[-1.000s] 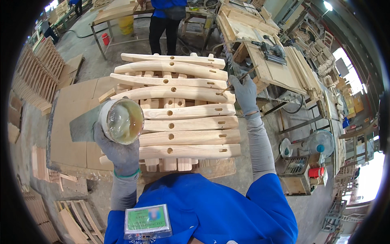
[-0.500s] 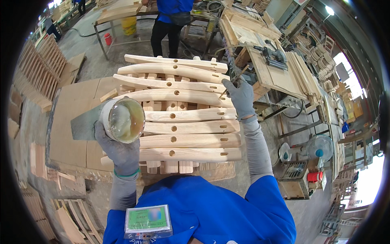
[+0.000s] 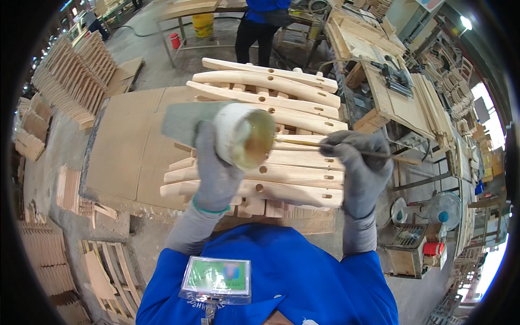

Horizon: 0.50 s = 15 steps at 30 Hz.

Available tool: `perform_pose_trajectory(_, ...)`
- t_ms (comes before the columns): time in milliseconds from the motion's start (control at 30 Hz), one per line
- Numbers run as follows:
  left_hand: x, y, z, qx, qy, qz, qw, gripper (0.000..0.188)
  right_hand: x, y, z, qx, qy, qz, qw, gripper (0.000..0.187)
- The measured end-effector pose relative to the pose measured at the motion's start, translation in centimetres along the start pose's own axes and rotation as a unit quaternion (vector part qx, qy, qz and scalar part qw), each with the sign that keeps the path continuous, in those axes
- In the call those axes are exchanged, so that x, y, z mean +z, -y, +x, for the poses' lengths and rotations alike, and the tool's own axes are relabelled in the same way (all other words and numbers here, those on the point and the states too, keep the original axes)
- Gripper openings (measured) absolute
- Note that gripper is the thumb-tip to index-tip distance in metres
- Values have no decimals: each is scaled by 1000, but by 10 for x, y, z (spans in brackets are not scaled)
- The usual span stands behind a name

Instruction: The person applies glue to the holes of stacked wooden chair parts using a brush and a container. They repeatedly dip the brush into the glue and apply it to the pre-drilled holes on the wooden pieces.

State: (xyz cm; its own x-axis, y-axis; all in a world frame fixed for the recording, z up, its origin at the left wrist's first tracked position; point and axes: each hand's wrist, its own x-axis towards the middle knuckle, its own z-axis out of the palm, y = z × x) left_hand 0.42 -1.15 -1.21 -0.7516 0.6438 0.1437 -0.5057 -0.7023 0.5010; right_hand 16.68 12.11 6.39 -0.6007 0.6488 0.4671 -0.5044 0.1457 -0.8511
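Note:
My gloved left hand (image 3: 216, 176) is wrapped round a white cup (image 3: 228, 130) of yellowish, glue-like stuff. The cup tilts with its mouth to the right, and a flat grey-green piece (image 3: 187, 122) juts from its left side. In my gloved right hand (image 3: 367, 173) is a thin stick (image 3: 300, 143), held nearly level, its tip close to the cup's mouth; whether they touch I cannot tell. Below both hands lie several curved, pale wooden rails (image 3: 303, 190) side by side, with round holes and slots along their tops. The cup and hands hide parts of them.
A brown board (image 3: 122, 151) covers the table's left side. At the right stands a bench (image 3: 379, 100) with a power tool (image 3: 394, 78). Two fans (image 3: 444, 210) are at the lower right, and a person (image 3: 260, 30) stands beyond the rails. Slatted wood stacks (image 3: 73, 81) rise at the left.
My right hand has left the rail holes and come nearer, its stick swung level toward the cup. The cup has moved right over the rails and tipped. The whole view has shifted too.

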Motion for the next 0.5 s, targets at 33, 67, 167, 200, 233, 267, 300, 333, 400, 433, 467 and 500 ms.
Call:
perform_pose_trajectory(33, 9, 4, -3, -20, 17, 8, 1000, 45, 13, -8, -7, -25, -28, 6, 999, 18)
perform_pose_trajectory(67, 16, 6, -6, -38, 33, 17, 999, 46, 17, -19, -11, -69, -1, -28, 997, 17)
perform_pose_trajectory(167, 9, 2, -13, 69, 139, 47, 987, 51, 23, -13, -25, -21, 90, -99, 991, 17)
perform_pose_trajectory(200, 7, 1, -16, 82, 139, 65, 985, 53, 24, -10, -28, -27, 76, -73, 994, 17)
perform_pose_trajectory(233, 5, -2, -18, 65, 84, 89, 990, 54, 24, -8, -30, -33, 62, -47, 996, 16)
perform_pose_trajectory(267, 6, -6, -19, 32, 88, 0, 996, 55, 26, -8, -30, -38, 49, -21, 998, 16)
perform_pose_trajectory(300, 7, -9, -19, -7, 88, -92, 992, 56, 31, -12, -32, -34, 19, -29, 999, 15)
perform_pose_trajectory(333, 9, -10, -21, 1, 93, -65, 994, 57, 36, -15, -36, -18, 27, -34, 999, 15)
perform_pose_trajectory(400, 10, -11, -22, 34, 92, -14, 995, 57, 43, -21, -46, 15, 47, -42, 998, 14)
perform_pose_trajectory(433, 11, -12, -24, 56, 84, 10, 995, 57, 39, -30, -50, -67, 104, -92, 988, 15)
perform_pose_trajectory(467, 10, -11, -23, 91, 67, 33, 993, 56, 39, -19, -58, -83, 121, -176, 973, 14)
perform_pose_trajectory(500, 7, -12, -25, 126, 47, 56, 989, 56, 36, -16, -61, -127, 162, -190, 960, 12)
